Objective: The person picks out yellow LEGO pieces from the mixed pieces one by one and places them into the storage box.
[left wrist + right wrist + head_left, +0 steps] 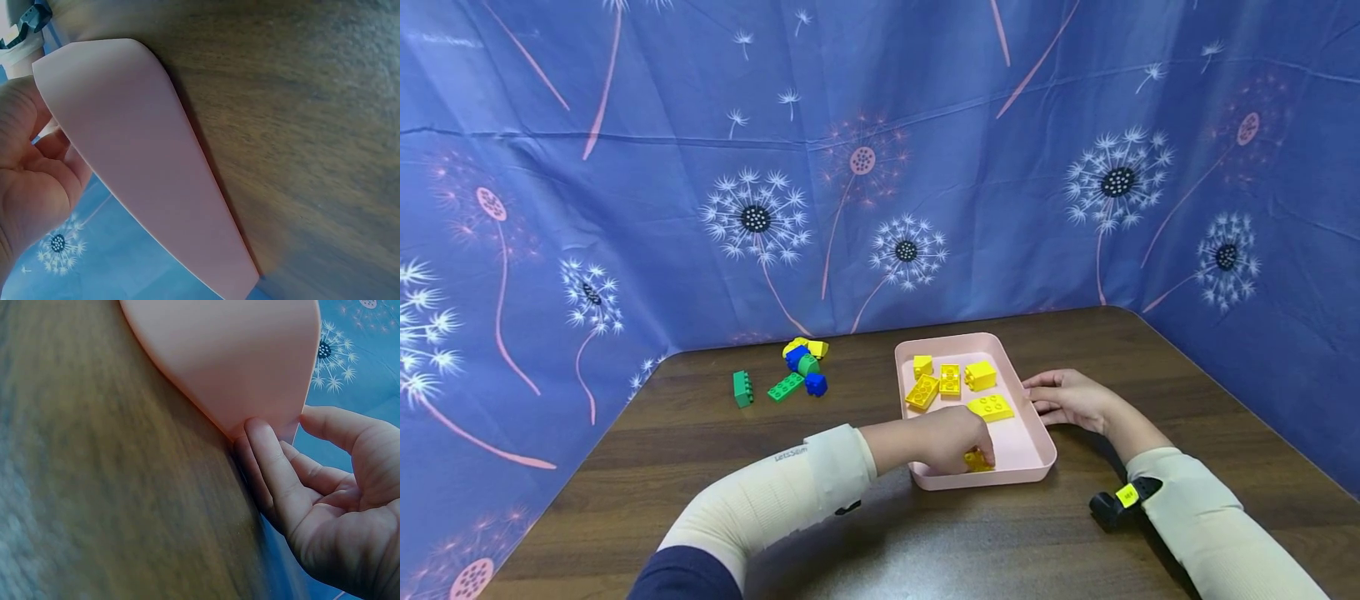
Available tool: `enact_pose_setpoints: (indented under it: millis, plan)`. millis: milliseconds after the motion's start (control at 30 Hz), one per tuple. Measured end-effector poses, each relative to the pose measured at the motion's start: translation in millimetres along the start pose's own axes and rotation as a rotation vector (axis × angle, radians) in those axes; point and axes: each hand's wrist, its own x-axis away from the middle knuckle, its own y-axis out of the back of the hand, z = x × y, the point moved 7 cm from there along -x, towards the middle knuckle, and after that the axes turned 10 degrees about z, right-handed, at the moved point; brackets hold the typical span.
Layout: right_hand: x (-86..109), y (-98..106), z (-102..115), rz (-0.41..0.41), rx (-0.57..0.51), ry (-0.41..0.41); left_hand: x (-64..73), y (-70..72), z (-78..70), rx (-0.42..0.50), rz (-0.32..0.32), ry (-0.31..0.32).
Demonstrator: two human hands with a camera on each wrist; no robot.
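Note:
A pale pink tray (1011, 433) holds several yellow toy building bricks (950, 379), some studs up and one showing its hollow underside. My left hand (951, 437) reaches over the tray's left wall, its curled fingers on a yellow brick (977, 462) near the front wall. That brick is mostly covered by the hand, and the tray wall hides the fingertips in the left wrist view. At the tray's right side, my right hand (1075, 402) touches the outer wall with fairly straight fingers (265, 450), one fingertip up at the rim.
Left of the tray, several loose bricks lie on the brown wooden table (662, 467): a green brick (742, 388) on its side, a flat green brick (786, 387), a blue brick (816, 384) and a small blue, green and yellow pile. A blue dandelion-print cloth (820, 275) hangs behind.

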Motion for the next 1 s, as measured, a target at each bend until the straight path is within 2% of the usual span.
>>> enact_pose_setpoints:
  millis: [233,400,533,733,833,1000]
  plan:
    - [0.7,-0.9,0.4,-0.013,0.003,-0.011,7.4,4.7,1.9,0.022,-0.018,0.015]
    - [0.6,-1.6,1.0,0.005,0.004,0.007,17.6,16.8,8.0,0.019,-0.090,0.006]
    - [0.7,-0.4,0.8,0.011,-0.001,0.017,28.0,26.1,15.8,0.012,-0.152,0.032]
    - [0.2,1.4,-0.1,0.008,0.004,0.015,49.2,39.4,32.6,0.144,-0.263,0.074]
    - [-0.1,1.6,-1.5,0.006,-0.003,0.012,61.4,46.3,44.7,0.180,-0.325,0.095]
    - [-0.9,0.1,-2.1,0.017,-0.012,0.017,84.8,55.7,73.6,0.239,-0.414,0.211]
